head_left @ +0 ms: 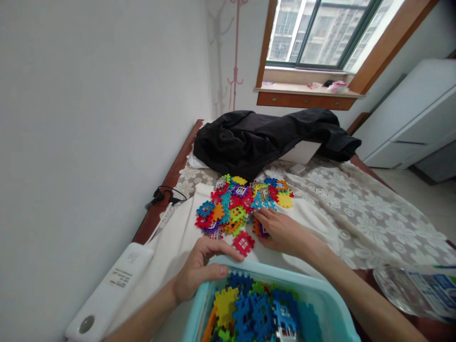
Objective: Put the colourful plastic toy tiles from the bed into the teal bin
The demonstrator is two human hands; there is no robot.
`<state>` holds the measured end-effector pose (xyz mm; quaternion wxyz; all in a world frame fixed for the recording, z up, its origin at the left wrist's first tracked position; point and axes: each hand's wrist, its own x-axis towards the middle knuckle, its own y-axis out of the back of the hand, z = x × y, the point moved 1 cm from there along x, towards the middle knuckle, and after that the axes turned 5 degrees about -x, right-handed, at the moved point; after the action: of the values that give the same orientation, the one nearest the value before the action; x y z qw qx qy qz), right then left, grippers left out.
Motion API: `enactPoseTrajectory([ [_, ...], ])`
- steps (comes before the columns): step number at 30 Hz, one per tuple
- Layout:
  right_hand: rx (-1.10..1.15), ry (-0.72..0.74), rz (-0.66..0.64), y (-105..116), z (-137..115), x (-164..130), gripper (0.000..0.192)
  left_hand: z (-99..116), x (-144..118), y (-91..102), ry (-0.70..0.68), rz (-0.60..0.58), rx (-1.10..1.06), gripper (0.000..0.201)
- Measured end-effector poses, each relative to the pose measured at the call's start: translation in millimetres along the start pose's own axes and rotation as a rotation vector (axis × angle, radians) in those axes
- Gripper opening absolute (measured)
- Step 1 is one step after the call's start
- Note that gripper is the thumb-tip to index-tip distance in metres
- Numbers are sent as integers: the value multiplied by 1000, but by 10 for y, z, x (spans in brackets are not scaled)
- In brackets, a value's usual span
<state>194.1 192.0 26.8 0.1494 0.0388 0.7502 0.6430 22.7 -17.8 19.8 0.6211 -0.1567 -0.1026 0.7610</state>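
Note:
My left hand [203, 268] is closed over the far left rim of a light-blue plastic bin [274, 270], its thumb on the inner side. Inside the bin lie blue interlocking blocks [261, 313] and a yellow one [226, 305], among others. Beyond it, my right hand [276, 230] reaches over the bin with fingers curled round an orange and purple window block [261, 229], partly hidden by the hand. A loose pile of coloured blocks [224, 209] spreads to its left and behind. One red window block [243, 243] lies flat between my two hands.
White cloth [188, 242] lies beneath the pile, over a floral tablecloth [359, 204]. Black fabric [270, 137] drapes across the far end, over a pale flat object [301, 152]. A white device [110, 289] sits left, and a clear plastic package [409, 289] right.

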Motion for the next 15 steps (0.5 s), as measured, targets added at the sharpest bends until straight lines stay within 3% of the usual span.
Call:
enactPoseTrajectory([
  [4,0,-20,7,-67,-24,39,41,-11,26,26,8,-39,-3,27],
  [7,50,-8,-1,35,30,1,33,4,45,28,31,-73,-6,28],
  [12,153,-22,16,303,195,-225,39,39,26,-16,32,-41,-3,28],
  [15,178,-29,-53,246,240,-334,40,18,13,-20,34,-30,-17,29],
])
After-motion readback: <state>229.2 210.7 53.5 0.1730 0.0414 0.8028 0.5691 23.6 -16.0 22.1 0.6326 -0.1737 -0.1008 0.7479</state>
